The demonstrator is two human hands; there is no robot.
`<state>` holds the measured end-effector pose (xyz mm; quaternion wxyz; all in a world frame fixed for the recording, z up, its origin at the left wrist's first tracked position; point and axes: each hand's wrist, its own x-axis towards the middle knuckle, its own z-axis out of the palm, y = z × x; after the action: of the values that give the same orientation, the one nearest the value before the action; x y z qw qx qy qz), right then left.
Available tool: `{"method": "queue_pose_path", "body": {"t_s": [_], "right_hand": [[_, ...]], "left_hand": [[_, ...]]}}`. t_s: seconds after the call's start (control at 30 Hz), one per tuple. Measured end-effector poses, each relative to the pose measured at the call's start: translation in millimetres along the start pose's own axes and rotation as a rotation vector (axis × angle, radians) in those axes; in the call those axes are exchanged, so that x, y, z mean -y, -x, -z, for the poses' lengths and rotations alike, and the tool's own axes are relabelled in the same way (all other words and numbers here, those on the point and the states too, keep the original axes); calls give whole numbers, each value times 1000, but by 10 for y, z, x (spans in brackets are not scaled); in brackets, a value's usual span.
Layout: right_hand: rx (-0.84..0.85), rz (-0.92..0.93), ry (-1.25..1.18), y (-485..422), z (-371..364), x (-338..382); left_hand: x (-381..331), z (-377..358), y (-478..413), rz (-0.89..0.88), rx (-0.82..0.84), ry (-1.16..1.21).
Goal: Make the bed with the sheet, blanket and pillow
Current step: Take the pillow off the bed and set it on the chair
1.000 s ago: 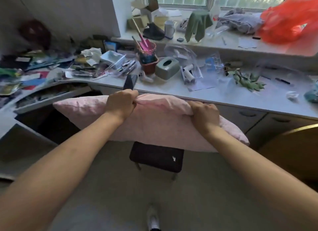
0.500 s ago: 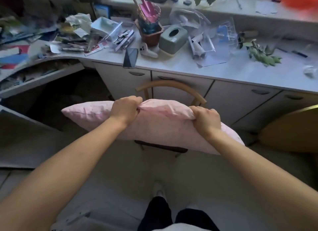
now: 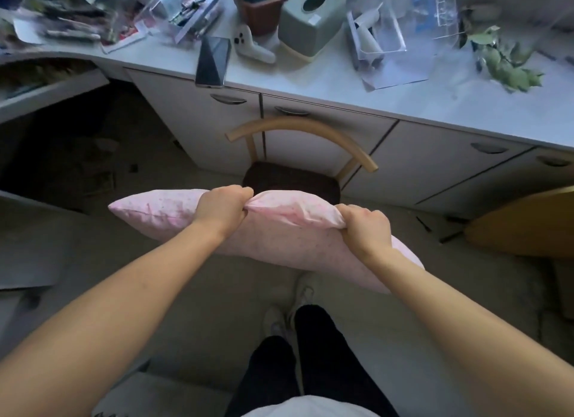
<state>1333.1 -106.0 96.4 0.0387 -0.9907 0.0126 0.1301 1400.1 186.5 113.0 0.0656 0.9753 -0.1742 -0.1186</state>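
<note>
A pale pink pillow [image 3: 279, 239] hangs in the air in front of me, long side level, above the floor and just before a chair. My left hand [image 3: 222, 206] grips its top edge left of the middle, fingers curled into the fabric. My right hand [image 3: 365, 225] grips the same edge further right, bunching the cloth. No bed, sheet or blanket is in view.
A wooden chair [image 3: 298, 130] with a dark seat stands against the white cabinets [image 3: 435, 165]. The counter [image 3: 357, 87] above is cluttered: a phone [image 3: 212, 62], a grey tissue box [image 3: 310, 15], papers, plastic packs, leaves. A second chair's wooden edge [image 3: 525, 227] lies at right. My legs and shoes are below.
The view has tilted down from the window and counter to the floor and chair. Both hands keep the same grip on the pillow, which now sits lower and closer to me.
</note>
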Motion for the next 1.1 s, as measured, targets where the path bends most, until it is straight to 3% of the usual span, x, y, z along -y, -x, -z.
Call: {"method": "queue_pose_path", "body": {"t_s": [0.27,0.4,0.57,1.1], "right_hand": [[49,-30,-42,-739,-234,-192],[25,-12,-12,-1223,-288,-285],[-18,37,38,-1660,-147,-205],[-68,-30,26,-1447,155,345]], "left_hand": [[-83,-202,-859,145,130,-4],[-172,-362,-1325,151,-5,-82],[-222,-327,-1621,155,-37,-50],[116,77,-1589,52,-78,15]]}}
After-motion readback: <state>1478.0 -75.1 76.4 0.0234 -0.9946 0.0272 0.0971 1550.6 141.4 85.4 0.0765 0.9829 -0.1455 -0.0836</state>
